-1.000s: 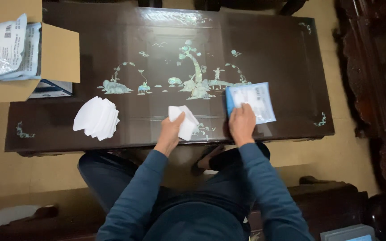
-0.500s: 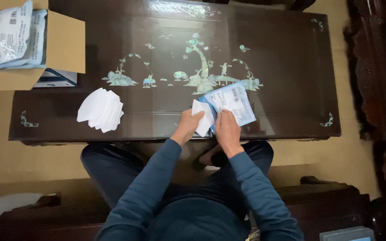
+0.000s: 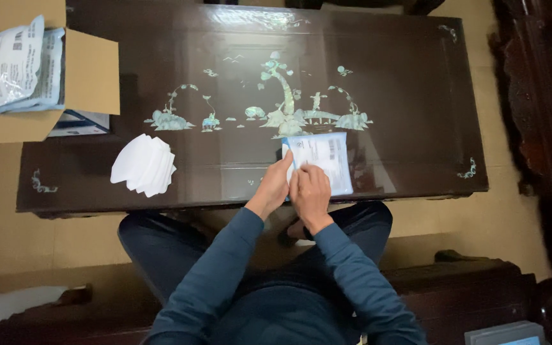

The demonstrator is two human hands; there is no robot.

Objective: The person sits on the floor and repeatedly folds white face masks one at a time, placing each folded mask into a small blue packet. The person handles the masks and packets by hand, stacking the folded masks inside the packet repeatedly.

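Dark lacquered table [image 3: 416, 83] with pale inlaid trees fills the head view, standing on a tan floor. Both hands meet at its near edge, on a flat white-and-blue packet [image 3: 327, 160]. Left hand [image 3: 275, 185]: fingers extended and close together, tips touching the packet's left edge. Right hand [image 3: 311, 191]: fingers curled and pressed down on the packet's lower left corner, just right of the left fingertips; whether they pinch the film or only hold it flat cannot be told. The packet lies flat beyond the fingertips, its far end resting on the inlay. Well left of the left hand, a fanned stack of white sheets [image 3: 144, 164] lies on the table. Farther left, at the table's corner, an open carton [image 3: 91, 70] holds more packets [image 3: 7, 64] of the same kind, with a blue box [image 3: 78, 122] below it. Judged progress: several sheets are already out and stacked; the packet in hand appears not yet emptied, and the carton's packets remain.
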